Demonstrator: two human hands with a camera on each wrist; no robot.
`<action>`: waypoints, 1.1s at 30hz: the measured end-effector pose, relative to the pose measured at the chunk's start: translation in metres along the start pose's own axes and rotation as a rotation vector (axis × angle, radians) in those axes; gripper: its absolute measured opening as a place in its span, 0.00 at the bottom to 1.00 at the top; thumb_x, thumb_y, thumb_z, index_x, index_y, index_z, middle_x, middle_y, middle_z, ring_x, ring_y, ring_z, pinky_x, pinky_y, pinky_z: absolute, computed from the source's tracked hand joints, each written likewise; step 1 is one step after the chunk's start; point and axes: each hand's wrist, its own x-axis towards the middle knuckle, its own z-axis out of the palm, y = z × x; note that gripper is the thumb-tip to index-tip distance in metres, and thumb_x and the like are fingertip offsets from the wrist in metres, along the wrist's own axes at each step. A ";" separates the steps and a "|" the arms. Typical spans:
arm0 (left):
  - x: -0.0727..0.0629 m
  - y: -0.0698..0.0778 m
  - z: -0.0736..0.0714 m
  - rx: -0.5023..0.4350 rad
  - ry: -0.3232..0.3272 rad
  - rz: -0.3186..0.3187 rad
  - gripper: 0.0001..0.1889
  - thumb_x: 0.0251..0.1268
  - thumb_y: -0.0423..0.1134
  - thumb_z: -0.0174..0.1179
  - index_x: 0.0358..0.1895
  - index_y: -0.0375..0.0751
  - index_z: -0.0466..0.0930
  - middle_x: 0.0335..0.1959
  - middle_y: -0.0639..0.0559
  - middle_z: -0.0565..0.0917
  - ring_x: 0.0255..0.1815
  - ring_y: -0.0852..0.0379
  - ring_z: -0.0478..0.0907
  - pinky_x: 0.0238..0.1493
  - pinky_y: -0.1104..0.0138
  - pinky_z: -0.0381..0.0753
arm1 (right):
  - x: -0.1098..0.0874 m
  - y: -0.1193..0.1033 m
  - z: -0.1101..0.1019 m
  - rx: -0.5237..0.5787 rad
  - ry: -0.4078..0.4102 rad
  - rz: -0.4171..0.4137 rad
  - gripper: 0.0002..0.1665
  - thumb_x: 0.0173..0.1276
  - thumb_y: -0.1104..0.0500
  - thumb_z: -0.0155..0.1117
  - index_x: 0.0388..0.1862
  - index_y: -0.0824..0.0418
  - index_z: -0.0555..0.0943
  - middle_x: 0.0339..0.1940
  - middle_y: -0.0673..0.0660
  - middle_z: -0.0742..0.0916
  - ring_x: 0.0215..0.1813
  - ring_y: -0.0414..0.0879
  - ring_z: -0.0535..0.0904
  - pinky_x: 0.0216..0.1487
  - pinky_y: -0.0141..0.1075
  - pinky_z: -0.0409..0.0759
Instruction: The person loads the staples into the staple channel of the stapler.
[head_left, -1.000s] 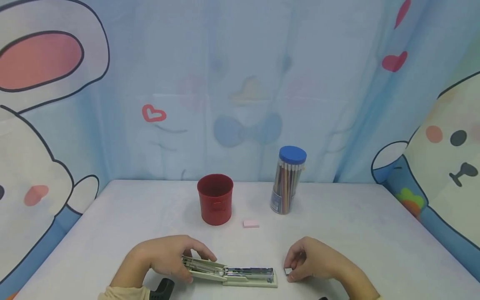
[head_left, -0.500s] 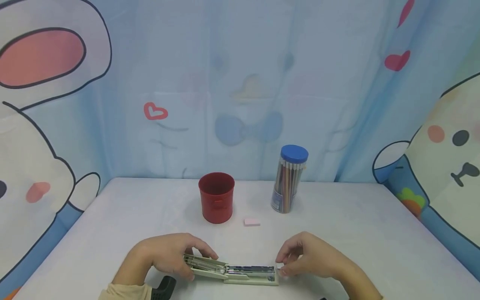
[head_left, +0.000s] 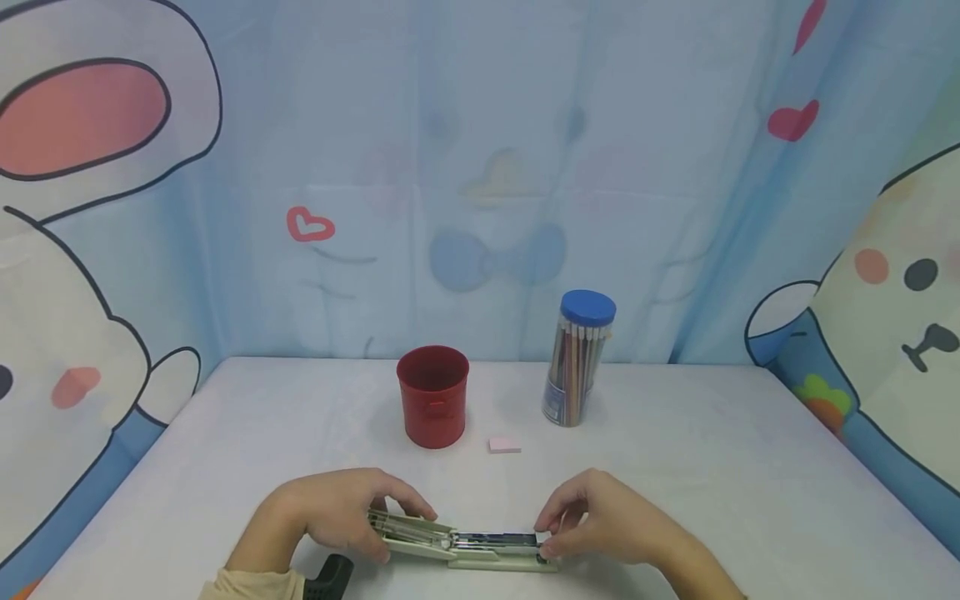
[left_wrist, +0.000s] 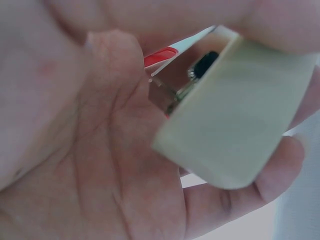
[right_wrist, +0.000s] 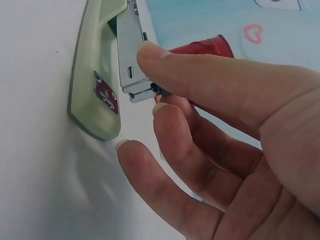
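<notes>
A pale green stapler (head_left: 502, 564) lies folded open on the table, its metal magazine (right_wrist: 131, 50) exposed above the base. My left hand (head_left: 341, 508) grips its raised top cover (left_wrist: 240, 115), thumb on one side and fingers on the other. At the far end of the magazine, my right hand (head_left: 600, 521) pinches a small strip of staples between thumb and forefinger. Most of that strip is hidden by the fingers; a dark edge shows beside the magazine's end in the right wrist view. The other right fingers curl loosely below.
Behind the stapler stand a red cup (head_left: 433, 400) and a clear tube of pencils (head_left: 573, 375) with a blue lid. A pink eraser (head_left: 504, 446) lies between them, nearer to me. A printed blue curtain (head_left: 495, 125) hangs behind the white table (head_left: 712, 450).
My right hand has moved left with the staple strip, from beside the stapler to over the end of its magazine. My left hand has stayed on the top cover.
</notes>
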 end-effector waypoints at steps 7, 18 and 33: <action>0.000 0.000 0.001 -0.008 0.000 -0.011 0.31 0.48 0.28 0.69 0.53 0.70 0.85 0.47 0.69 0.78 0.44 0.58 0.75 0.49 0.60 0.75 | 0.001 -0.004 0.004 -0.043 0.012 -0.005 0.07 0.53 0.58 0.81 0.30 0.52 0.89 0.25 0.47 0.86 0.29 0.41 0.80 0.28 0.33 0.78; 0.001 0.000 0.001 -0.007 0.004 0.009 0.32 0.48 0.27 0.68 0.53 0.69 0.85 0.46 0.69 0.78 0.47 0.61 0.74 0.52 0.60 0.74 | 0.002 -0.004 0.007 -0.065 0.021 -0.024 0.08 0.51 0.58 0.83 0.28 0.52 0.89 0.26 0.44 0.87 0.29 0.39 0.80 0.30 0.32 0.78; 0.001 0.002 0.001 -0.007 0.000 0.011 0.31 0.49 0.26 0.69 0.53 0.68 0.85 0.46 0.70 0.79 0.49 0.63 0.74 0.53 0.60 0.74 | 0.003 -0.003 0.008 -0.075 0.015 -0.024 0.09 0.51 0.58 0.83 0.29 0.51 0.88 0.27 0.44 0.86 0.30 0.40 0.79 0.31 0.33 0.77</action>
